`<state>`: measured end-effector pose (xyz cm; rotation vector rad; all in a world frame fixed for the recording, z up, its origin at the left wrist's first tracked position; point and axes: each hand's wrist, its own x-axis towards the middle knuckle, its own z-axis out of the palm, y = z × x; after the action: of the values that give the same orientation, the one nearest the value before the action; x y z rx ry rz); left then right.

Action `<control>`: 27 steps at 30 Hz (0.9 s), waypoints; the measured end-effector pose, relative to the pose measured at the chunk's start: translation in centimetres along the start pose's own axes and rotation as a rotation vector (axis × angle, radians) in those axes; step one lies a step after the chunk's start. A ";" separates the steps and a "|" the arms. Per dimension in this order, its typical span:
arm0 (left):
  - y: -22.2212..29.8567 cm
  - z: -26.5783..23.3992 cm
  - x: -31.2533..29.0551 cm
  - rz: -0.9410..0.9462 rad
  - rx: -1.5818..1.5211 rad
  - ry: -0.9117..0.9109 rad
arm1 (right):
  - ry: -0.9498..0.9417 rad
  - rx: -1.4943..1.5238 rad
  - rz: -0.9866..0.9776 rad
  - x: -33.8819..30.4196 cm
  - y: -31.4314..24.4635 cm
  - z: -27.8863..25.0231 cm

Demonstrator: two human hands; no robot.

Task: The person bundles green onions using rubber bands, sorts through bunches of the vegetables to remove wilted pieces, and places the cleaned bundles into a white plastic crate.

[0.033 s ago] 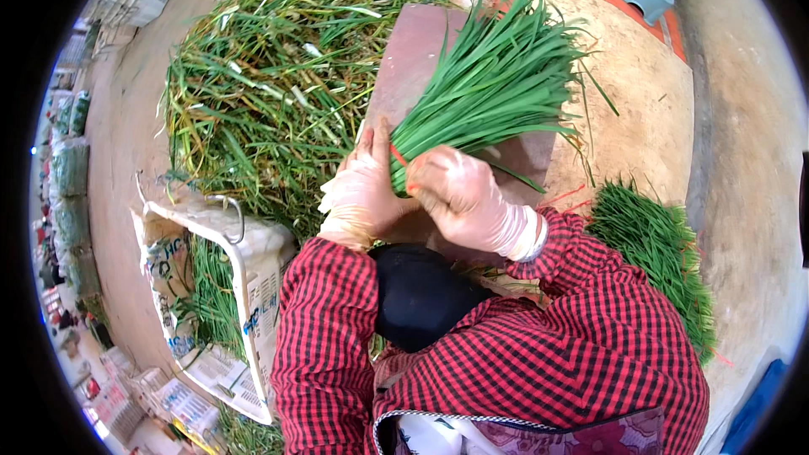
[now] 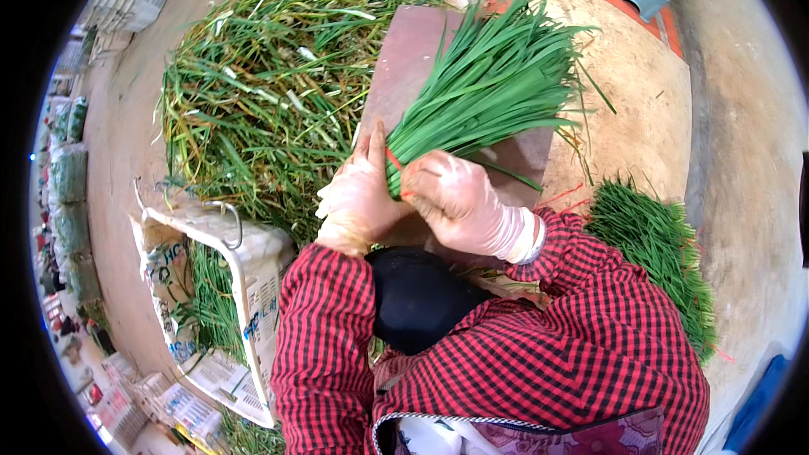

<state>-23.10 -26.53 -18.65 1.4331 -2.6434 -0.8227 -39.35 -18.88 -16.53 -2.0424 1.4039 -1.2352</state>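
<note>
The scene is viewed steeply downward from the head, close above the gloved hands; forearms enter from six o'clock, the floor stretching toward twelve.

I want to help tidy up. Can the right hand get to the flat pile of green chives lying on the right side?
Probably yes, but not at once. The right hand grips the fanned bunch of green chives together with the left hand. Nothing seems to block the flat pile of green chives beside the right forearm.

Bright green chive bundle [image 2: 489,93], thin red band [image 2: 393,159] round its base. Sleeves [image 2: 539,345] are red-and-black check; gloves [image 2: 459,202] pale, translucent.
</note>
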 end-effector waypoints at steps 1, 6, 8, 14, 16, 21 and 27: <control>0.6 -0.5 0.0 -0.060 0.079 -0.064 | -0.001 -0.017 -0.072 0.8 0.1 0.1; 3.0 -0.9 1.4 -0.153 0.139 -0.087 | 0.349 0.045 0.443 8.3 10.0 4.7; 0.7 -1.4 1.1 -0.079 -0.086 -0.020 | 0.322 0.284 0.296 9.3 9.0 5.1; -5.5 -1.2 2.3 -0.126 -0.812 -0.245 | -0.534 0.963 0.890 -0.6 3.7 -0.5; -4.8 -1.4 2.2 -0.227 -1.104 -0.326 | -0.502 0.644 0.917 -5.0 4.5 2.5; -2.2 -2.2 0.3 -0.002 -1.144 0.053 | -0.129 0.761 0.649 -2.0 2.0 3.4; 2.7 -6.5 -0.8 0.434 -1.054 0.450 | -0.039 0.566 0.448 -1.0 1.5 -1.4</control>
<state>-22.95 -27.55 -11.62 0.6200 -1.6028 -1.3125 -41.43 -18.46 -17.29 -1.2831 1.2196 -1.2041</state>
